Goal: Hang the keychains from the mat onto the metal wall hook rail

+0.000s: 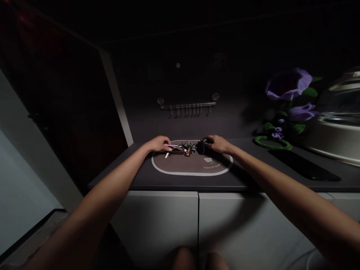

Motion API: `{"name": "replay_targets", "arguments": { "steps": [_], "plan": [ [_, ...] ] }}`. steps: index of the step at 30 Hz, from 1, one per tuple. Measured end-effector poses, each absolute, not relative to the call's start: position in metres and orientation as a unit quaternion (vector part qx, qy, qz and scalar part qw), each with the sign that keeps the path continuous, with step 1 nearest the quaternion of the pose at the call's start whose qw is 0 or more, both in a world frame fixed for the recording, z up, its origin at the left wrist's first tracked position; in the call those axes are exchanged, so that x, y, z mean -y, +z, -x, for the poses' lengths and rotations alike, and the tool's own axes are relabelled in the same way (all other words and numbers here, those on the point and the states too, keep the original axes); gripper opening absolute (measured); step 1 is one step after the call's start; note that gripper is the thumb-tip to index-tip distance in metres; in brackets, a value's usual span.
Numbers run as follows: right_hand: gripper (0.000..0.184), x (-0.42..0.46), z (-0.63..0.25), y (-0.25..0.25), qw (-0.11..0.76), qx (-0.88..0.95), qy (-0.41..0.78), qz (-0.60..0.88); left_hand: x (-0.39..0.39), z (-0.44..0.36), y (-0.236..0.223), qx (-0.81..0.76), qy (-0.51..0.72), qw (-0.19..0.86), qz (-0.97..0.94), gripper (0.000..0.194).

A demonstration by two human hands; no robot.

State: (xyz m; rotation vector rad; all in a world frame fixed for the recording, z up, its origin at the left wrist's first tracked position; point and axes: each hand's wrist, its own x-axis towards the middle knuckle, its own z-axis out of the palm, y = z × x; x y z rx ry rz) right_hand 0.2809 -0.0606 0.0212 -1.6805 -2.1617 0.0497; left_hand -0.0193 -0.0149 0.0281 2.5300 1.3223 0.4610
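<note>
A bunch of keys (pixel 188 147) with metal rings and charms is stretched between my hands just over a brown oval mat (pixel 180 167). My left hand (pixel 159 144) is closed at its left end, pinching a thin pink piece; a silver key (pixel 167 155) points down beside the fingers. At the other end, my right hand (pixel 218 144) pinches a small black piece whose kind I cannot make out. A dark blue round pendant (pixel 200 147) hangs close to the right fingers. Dim light hides the finer parts of the bunch.
The mat lies on a dark counter (pixel 140 182) above white cabinet doors (pixel 163 221). A clear hook rail (pixel 188 105) is fixed to the back wall. On the right are purple flowers (pixel 302 112) with a green ring base, a black flat slab (pixel 303 164) and a pale rounded appliance (pixel 337 131).
</note>
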Motion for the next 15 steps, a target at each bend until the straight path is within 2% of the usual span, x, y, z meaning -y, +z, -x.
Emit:
{"name": "replay_targets", "arguments": {
  "steps": [3, 5, 10, 13, 15],
  "plan": [
    [0.053, 0.062, -0.283, 0.017, 0.207, 0.773, 0.037, 0.598, 0.016, 0.027, 0.023, -0.473, 0.251, 0.163, -0.829, 0.041],
    [0.052, 0.061, -0.282, 0.015, 0.235, 0.767, 0.047, 0.594, 0.018, 0.028, 0.019, -0.483, 0.321, 0.187, -0.793, 0.042],
    [0.033, 0.06, -0.267, 0.022, 0.3, 0.752, 0.033, 0.585, 0.034, 0.018, 0.023, -0.443, 0.426, 0.276, -0.739, 0.033],
    [0.02, 0.067, -0.248, 0.036, 0.316, 0.782, 0.106, 0.527, 0.047, 0.008, 0.034, -0.395, 0.427, 0.347, -0.736, 0.028],
    [0.018, 0.074, -0.233, 0.045, 0.321, 0.791, 0.205, 0.479, 0.055, 0.0, 0.042, -0.368, 0.435, 0.387, -0.725, 0.029]
  ]
}}
